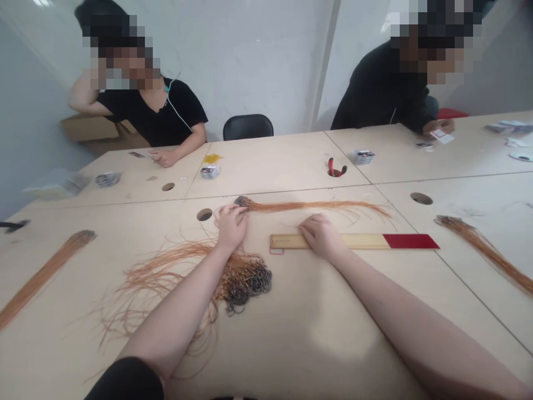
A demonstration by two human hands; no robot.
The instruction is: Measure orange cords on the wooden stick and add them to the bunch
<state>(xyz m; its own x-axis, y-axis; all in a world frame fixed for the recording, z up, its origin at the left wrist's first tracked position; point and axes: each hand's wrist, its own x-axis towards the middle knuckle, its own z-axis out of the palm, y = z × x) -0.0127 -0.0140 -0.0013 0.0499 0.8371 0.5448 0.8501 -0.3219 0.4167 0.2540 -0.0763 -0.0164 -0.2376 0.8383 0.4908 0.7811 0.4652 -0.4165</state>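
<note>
Left hand [230, 228] curled shut on the dark looped end of the orange cord bundle [308, 206]. Cords run straight, roughly parallel to the wooden ruler [358, 241], just ahead of the Right hand [321, 237]. That hand is half-open, pressing the ruler flat on the desk [300, 344]. Tangled cord pile [239, 278] lies just nearer than the left hand.

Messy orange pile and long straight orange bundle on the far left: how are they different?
The messy orange pile sprawls loosely, but the straight bundle lies tight and narrow. The pile's dark coiled ends form a wide clump; the bundle's dark end is slim. Both are orange strands on the pale table.
</note>
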